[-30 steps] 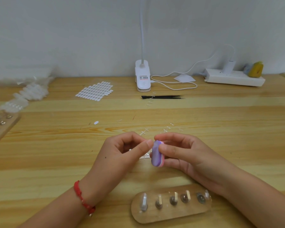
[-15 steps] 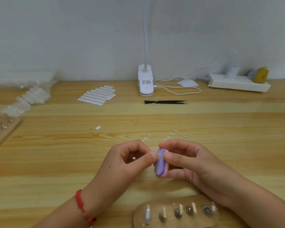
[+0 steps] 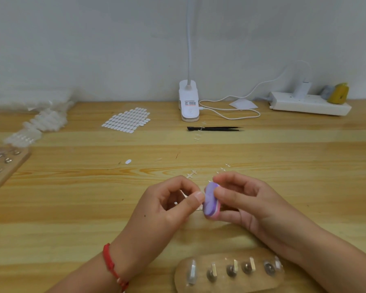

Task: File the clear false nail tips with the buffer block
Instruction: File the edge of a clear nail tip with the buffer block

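My left hand pinches a tiny clear plastic nail tip against the purple oval buffer block my right hand holds; hard rubbing could flick it away.

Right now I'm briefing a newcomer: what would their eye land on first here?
Mid-frame, the right hand grips a purple-and-pink oval buffer block against a small clear piece pinched by the left hand. Nearest the camera lies an oval wooden board with a row of metal studs. A white clip lamp stands far behind them.
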